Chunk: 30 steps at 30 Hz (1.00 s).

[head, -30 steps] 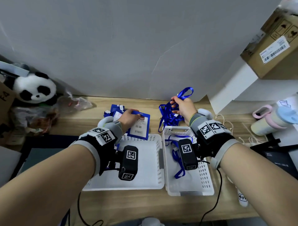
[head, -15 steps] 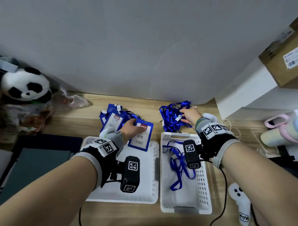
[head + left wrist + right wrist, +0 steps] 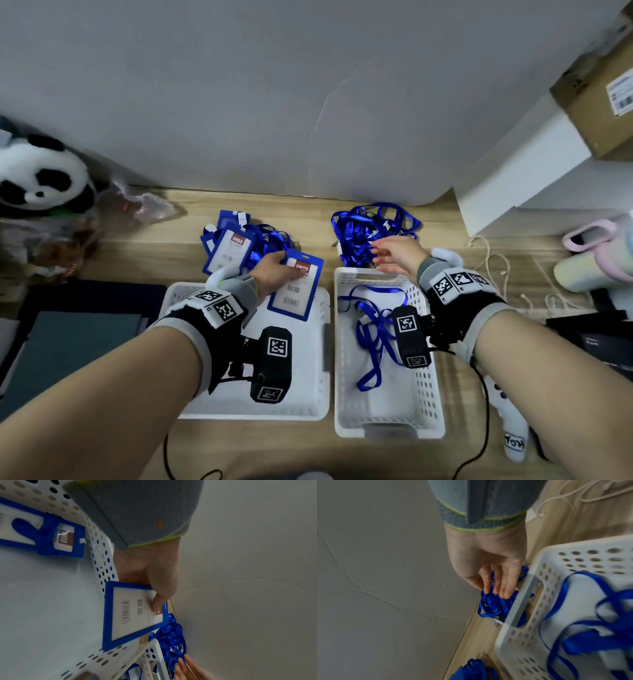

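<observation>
While the left hand (image 3: 274, 270) is pinching the badge holder (image 3: 294, 303) over the far rim of the left basket (image 3: 253, 416), the right hand (image 3: 399, 255) is holding nothing. Its straight fingertips (image 3: 506, 588) are touching the lanyard pile (image 3: 363, 226) just behind the right basket (image 3: 342, 359).

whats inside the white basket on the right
Loose blue lanyard ribbon lies in the right basket. The wrist camera on the right arm covers part of it and the basket floor beneath.
</observation>
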Available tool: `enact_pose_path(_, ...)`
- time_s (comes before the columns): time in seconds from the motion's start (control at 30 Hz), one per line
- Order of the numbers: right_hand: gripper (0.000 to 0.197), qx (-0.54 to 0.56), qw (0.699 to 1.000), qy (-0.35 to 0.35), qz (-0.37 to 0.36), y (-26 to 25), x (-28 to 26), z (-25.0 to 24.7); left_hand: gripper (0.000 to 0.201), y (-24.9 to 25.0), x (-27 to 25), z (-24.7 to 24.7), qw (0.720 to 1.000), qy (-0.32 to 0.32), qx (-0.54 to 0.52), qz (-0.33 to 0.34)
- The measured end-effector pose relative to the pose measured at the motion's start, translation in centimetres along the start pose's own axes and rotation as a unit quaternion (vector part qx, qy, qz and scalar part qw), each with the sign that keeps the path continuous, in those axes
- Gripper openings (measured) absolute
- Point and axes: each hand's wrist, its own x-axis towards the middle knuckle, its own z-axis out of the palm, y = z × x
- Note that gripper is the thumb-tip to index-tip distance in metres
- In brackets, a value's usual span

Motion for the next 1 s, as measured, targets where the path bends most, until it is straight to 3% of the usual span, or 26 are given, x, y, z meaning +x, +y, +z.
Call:
enact_pose_path(0.1,0.019,-0.025,0.997,-0.071,0.022,1.8,-1.9,-0.5,0.034,-0.4,-0.3,0.7,1.000,-0.014,0.000,0.002)
enact_pose_path(0.23,0.017,-0.189,0.965,-0.152,0.103,4.7,-3.6,-0.4,0.031,-1.0,-0.9,1.7,1.000,-0.026,0.012,0.009)
enact_pose_path(0.37,0.007,-0.235,0.963,-0.085,0.105,7.5,-3.6,0.5,0.026,-1.8,-1.7,2.0,0.999,-0.029,0.025,0.010)
enact_pose_path(0.53,0.025,-0.267,0.963,0.017,0.034,9.4,-2.8,1.4,0.024,-2.4,-2.3,1.8,1.000,-0.020,0.021,0.010)
enact_pose_path(0.67,0.033,-0.361,0.932,0.023,-0.013,9.9,-2.8,1.5,0.026,-3.0,-2.7,1.8,1.000,-0.008,0.019,0.003)
enact_pose_path(0.8,0.022,-0.467,0.884,0.011,-0.028,10.1,-2.7,1.6,0.024,-3.2,-2.9,2.1,1.000,-0.010,0.023,0.002)
enact_pose_path(0.93,0.008,-0.473,0.881,0.022,-0.024,11.0,-2.7,1.4,0.024,-3.2,-2.9,2.3,1.000,-0.013,0.021,-0.001)
enact_pose_path(1.0,0.017,-0.460,0.885,0.063,-0.021,11.3,-2.6,1.2,0.024,-3.1,-3.1,2.3,1.000,-0.012,0.024,0.001)
